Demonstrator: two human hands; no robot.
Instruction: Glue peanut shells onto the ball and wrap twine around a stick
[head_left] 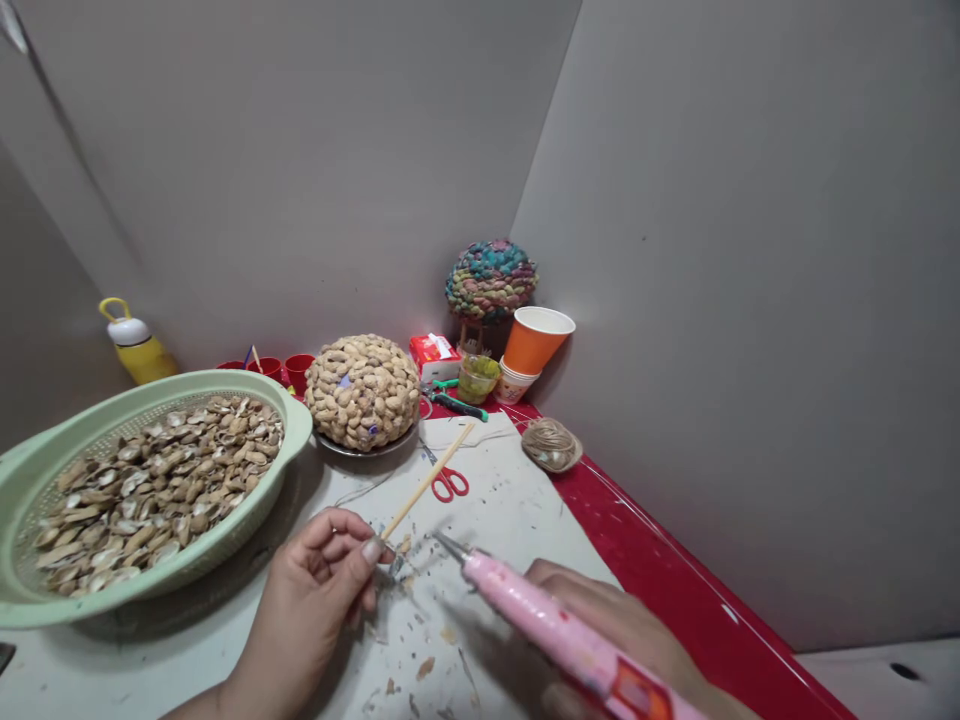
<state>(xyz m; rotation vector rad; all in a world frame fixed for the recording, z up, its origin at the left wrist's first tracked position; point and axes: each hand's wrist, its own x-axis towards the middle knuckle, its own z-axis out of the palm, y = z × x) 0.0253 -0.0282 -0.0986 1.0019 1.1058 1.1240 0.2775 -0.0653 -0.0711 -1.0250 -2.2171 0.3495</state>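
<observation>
My left hand (322, 575) pinches the lower end of a pale wooden stick (427, 482), like a chopstick, between thumb and fingers. The stick tilts up and to the right, over the red-handled scissors (450, 484) lying on the table. In my right hand (622, 625) is a pink glue gun (536, 610) with a narrow metal nozzle pointing up-left. Its nozzle is near the stick's lower end but apart from it. Behind stands a dome covered with whole peanut shells (364, 392) on a metal plate (367, 448).
A green colander (296, 425) of split peanut shells fills the left. Toward the back stand a yellow bottle (142, 350), red cups (300, 370), a tissue pack (435, 355), pliers (459, 405), a coloured dome (491, 280) and an orange paper cup (534, 345). Twine (551, 445) lies right.
</observation>
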